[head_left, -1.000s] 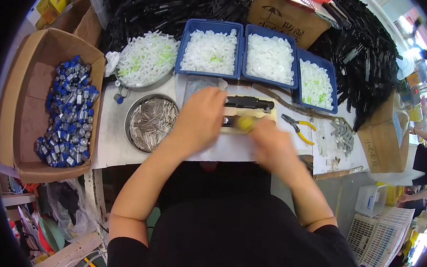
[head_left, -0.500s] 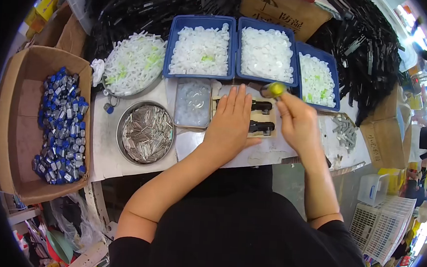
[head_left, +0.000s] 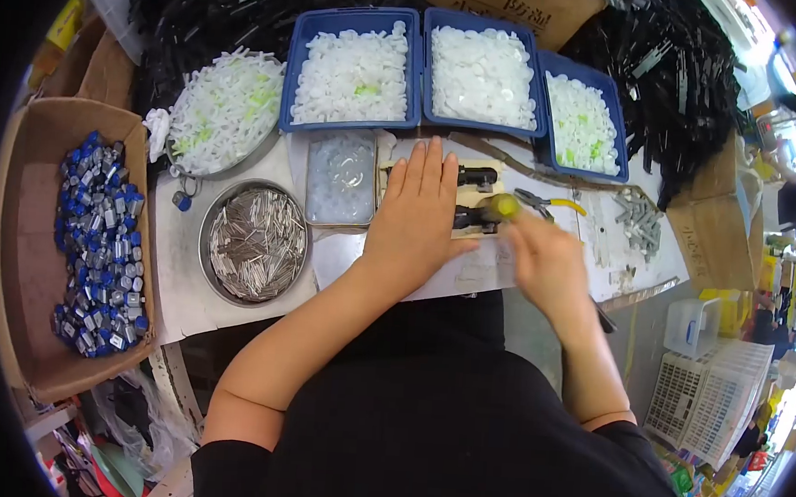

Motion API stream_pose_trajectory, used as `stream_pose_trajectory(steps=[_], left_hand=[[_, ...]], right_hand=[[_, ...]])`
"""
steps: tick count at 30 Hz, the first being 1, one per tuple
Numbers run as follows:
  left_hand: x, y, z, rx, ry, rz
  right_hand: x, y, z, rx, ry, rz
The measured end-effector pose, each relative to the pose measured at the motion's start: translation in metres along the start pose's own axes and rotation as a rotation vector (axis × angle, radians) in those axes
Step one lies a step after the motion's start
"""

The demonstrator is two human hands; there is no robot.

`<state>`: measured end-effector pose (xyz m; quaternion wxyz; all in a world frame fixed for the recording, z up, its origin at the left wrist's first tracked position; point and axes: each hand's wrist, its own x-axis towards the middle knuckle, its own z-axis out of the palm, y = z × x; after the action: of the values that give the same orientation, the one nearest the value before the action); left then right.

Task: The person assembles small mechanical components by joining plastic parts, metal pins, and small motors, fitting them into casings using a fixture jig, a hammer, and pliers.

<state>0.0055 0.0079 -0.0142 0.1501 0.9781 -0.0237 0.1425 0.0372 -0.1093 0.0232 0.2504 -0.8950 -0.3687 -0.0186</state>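
My left hand (head_left: 416, 209) lies flat, fingers stretched out, across a cream-coloured block (head_left: 468, 198) and the long black parts (head_left: 477, 176) set in it. What is under the palm is hidden. My right hand (head_left: 552, 262) is wrapped around a hammer (head_left: 504, 206) with a yellow-green face. Its head is over the right end of the lower black part; whether it touches cannot be told. The dark handle end sticks out below my wrist. Just behind the hammer lie pliers (head_left: 566, 205) with a yellow handle.
Blue bins (head_left: 349, 127) of white plastic pieces line the back, with black strips (head_left: 276, 4) heaped behind. Left are a round pan (head_left: 301, 274) of metal pins, a clear-piece tray (head_left: 341, 179) and a carton (head_left: 19, 253) of blue-silver parts. Grey pieces (head_left: 637, 222) lie right.
The hammer has come down from behind the block to the lower black part, and my right hand has moved nearer me. The pliers now show. The whole view has shifted slightly.
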Motion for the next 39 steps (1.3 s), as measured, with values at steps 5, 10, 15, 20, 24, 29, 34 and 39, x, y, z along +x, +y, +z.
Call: stream_pose_trajectory(steps=[5, 10, 15, 20, 24, 29, 34, 39], left_hand=[[-0.007, -0.002, -0.006, 0.076, -0.022, 0.000], [-0.017, -0.006, -0.008, 0.054, -0.110, 0.030], [-0.040, -0.004, -0.010, -0.013, -0.033, 0.056], [-0.045, -0.011, -0.007, -0.086, 0.116, 0.144], [-0.051, -0.012, -0.002, -0.311, 0.259, 0.065], [-0.051, -0.010, 0.000, -0.342, 0.255, 0.040], [-0.052, -0.010, 0.000, -0.373, 0.267, 0.027], [-0.054, -0.011, -0.005, -0.400, 0.273, -0.002]], right_hand=[[0.000, 0.002, -0.009, 0.123, 0.101, 0.019], [0.000, 0.000, -0.003, 0.064, -0.107, 0.014], [0.009, -0.003, 0.018, 0.071, -0.115, -0.149], [0.051, -0.007, 0.007, 0.184, -0.057, -0.073], [0.053, -0.016, 0.005, -0.132, -0.298, -0.104], [0.066, -0.013, 0.014, -0.125, -0.228, -0.169], [0.081, -0.013, 0.019, 0.026, -0.406, -0.181], [0.078, -0.014, 0.015, 0.130, -0.311, -0.113]])
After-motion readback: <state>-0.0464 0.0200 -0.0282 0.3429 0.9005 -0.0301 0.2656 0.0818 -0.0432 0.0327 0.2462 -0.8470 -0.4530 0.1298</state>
